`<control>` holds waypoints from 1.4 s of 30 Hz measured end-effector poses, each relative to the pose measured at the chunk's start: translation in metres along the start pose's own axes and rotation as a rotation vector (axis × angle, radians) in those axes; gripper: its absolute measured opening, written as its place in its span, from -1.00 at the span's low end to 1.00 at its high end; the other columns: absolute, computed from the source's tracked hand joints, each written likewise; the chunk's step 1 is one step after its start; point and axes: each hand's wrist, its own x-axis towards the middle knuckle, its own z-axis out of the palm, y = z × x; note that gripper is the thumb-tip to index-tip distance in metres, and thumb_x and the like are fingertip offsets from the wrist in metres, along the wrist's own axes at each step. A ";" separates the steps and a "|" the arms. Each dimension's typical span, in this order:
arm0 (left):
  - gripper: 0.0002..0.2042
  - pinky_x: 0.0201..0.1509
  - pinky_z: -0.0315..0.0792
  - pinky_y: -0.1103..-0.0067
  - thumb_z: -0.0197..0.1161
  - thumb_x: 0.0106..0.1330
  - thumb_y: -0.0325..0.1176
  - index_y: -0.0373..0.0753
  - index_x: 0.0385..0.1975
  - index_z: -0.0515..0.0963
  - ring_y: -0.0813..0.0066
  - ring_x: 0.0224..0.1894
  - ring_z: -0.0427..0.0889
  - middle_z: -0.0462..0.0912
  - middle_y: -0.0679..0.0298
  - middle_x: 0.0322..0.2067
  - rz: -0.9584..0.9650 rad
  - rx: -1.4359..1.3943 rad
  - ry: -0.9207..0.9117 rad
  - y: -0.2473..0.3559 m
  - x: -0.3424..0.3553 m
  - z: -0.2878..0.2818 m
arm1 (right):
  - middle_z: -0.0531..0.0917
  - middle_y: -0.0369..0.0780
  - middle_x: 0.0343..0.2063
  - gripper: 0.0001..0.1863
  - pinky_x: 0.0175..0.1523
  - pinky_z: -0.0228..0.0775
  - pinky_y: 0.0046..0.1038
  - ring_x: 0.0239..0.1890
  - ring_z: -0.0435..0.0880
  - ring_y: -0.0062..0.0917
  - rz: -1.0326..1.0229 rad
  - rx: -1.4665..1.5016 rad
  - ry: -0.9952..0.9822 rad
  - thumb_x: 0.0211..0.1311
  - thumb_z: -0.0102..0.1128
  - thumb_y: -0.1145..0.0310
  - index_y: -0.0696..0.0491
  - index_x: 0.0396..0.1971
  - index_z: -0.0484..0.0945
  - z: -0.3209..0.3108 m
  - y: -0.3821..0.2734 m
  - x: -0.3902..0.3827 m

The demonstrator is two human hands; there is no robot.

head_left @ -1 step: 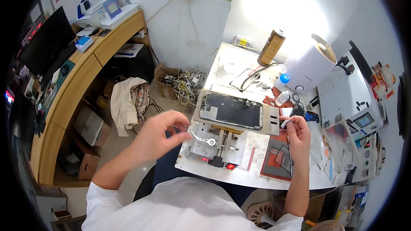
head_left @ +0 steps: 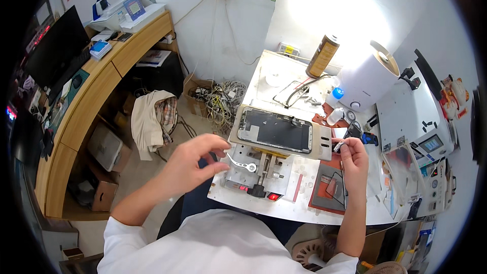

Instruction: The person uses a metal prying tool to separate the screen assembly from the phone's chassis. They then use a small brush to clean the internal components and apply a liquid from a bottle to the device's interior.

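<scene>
A phone with a dark screen face [head_left: 274, 129] lies on a beige plate [head_left: 320, 147] atop a metal fixture [head_left: 238, 175] with a silver lever [head_left: 243, 165]. My left hand [head_left: 195, 162] is at the plate's lower left corner by the lever's end, thumb and index finger curved and apart. My right hand [head_left: 354, 162], closed, pinches a small silvery item [head_left: 339, 145] just right of the plate. Below that lie a red mat [head_left: 324, 205] and a dark grey pad [head_left: 322, 182] with thin frames on it.
The white bench [head_left: 266, 81] holds a brown spray can [head_left: 322, 56], a white cylindrical appliance [head_left: 368, 81], bottles and a large grey machine [head_left: 406, 106]. A curved wooden desk [head_left: 91, 96] stands left, with a monitor and printer. Tangled cables [head_left: 223, 106] and draped clothing [head_left: 152, 124] lie between.
My left hand has moved slightly right, toward the plate's corner and the lever. My right hand stays in about the same place.
</scene>
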 end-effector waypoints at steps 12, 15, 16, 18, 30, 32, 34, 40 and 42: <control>-0.84 -0.33 0.54 0.61 0.53 0.17 -0.55 -0.31 -0.29 0.69 0.52 -0.38 0.67 0.69 0.24 -0.32 0.178 0.047 0.049 -0.019 -0.028 0.015 | 0.70 -0.20 -0.23 -0.89 -0.09 0.66 -0.53 -0.21 0.75 -0.57 0.122 -0.006 -0.082 0.50 0.10 0.55 0.25 -0.13 0.59 0.010 -0.025 -0.062; -0.83 -0.34 0.53 0.63 0.55 0.15 -0.55 -0.31 -0.31 0.68 0.56 -0.40 0.65 0.69 0.25 -0.32 0.170 -0.004 0.068 -0.025 -0.024 0.019 | 0.65 -0.09 -0.10 -0.90 -0.07 0.67 -0.51 -0.17 0.79 -0.47 0.065 0.088 -0.150 0.47 0.15 0.56 0.26 -0.14 0.59 0.036 -0.023 -0.105; -0.83 -0.34 0.53 0.63 0.56 0.15 -0.55 -0.31 -0.32 0.68 0.57 -0.40 0.65 0.69 0.26 -0.32 0.151 -0.021 0.074 -0.026 -0.025 0.019 | 0.64 -0.06 -0.08 -0.91 -0.05 0.68 -0.50 -0.11 0.81 -0.40 0.044 0.040 -0.188 0.46 0.15 0.58 0.26 -0.15 0.60 0.049 -0.029 -0.114; -0.83 -0.35 0.52 0.64 0.56 0.14 -0.55 -0.31 -0.33 0.67 0.58 -0.40 0.64 0.69 0.27 -0.33 0.133 -0.037 0.092 -0.029 -0.025 0.019 | 0.66 0.00 -0.03 -0.89 -0.04 0.69 -0.49 -0.07 0.81 -0.38 0.020 0.004 -0.261 0.42 0.20 0.60 0.27 -0.12 0.61 0.065 -0.031 -0.123; -0.87 -0.21 0.51 0.70 0.48 0.26 -0.57 -0.33 -0.28 0.64 0.69 -0.32 0.62 0.71 0.35 -0.34 -0.205 -0.423 -0.124 -0.049 0.029 -0.003 | 0.74 -0.12 -0.18 -0.85 -0.22 0.66 -0.56 -0.20 0.80 -0.51 0.177 0.164 -0.214 0.43 0.19 0.59 0.26 -0.07 0.62 0.044 -0.035 -0.095; -0.91 -0.16 0.52 0.68 0.40 0.34 -0.51 -0.33 -0.23 0.65 0.69 -0.27 0.64 0.72 0.35 -0.30 -0.339 -0.396 -0.321 -0.031 0.047 -0.025 | 0.74 -0.17 -0.26 -0.82 -0.27 0.64 -0.58 -0.29 0.79 -0.55 0.228 0.206 -0.069 0.44 0.17 0.59 0.27 -0.03 0.62 0.036 -0.022 -0.075; -0.87 -0.13 0.52 0.65 0.38 0.36 -0.47 -0.36 -0.17 0.65 0.67 -0.22 0.65 0.73 0.32 -0.25 -0.144 -0.124 -0.095 -0.008 0.070 -0.028 | 0.73 -0.19 -0.29 -0.77 -0.32 0.60 -0.57 -0.33 0.78 -0.57 0.260 0.206 0.010 0.45 0.19 0.53 0.28 0.03 0.60 0.036 -0.012 -0.052; -0.69 0.03 0.57 0.45 0.34 0.36 -0.43 -0.40 0.06 0.61 0.29 -0.08 0.71 0.73 0.14 -0.11 0.472 0.540 -0.112 0.039 0.159 0.019 | 0.72 -0.21 -0.22 -0.76 -0.29 0.57 -0.57 -0.26 0.76 -0.57 0.367 0.518 -0.012 0.47 0.23 0.46 0.20 0.04 0.57 0.051 0.000 -0.002; -0.66 0.08 0.55 0.41 0.35 0.36 -0.40 -0.41 0.08 0.61 0.16 -0.04 0.69 0.72 0.09 -0.09 0.399 0.565 -0.248 0.041 0.172 0.030 | 0.72 -0.22 -0.22 -0.77 -0.27 0.59 -0.57 -0.21 0.76 -0.55 0.381 0.611 -0.039 0.47 0.23 0.45 0.18 0.03 0.58 0.054 0.005 0.004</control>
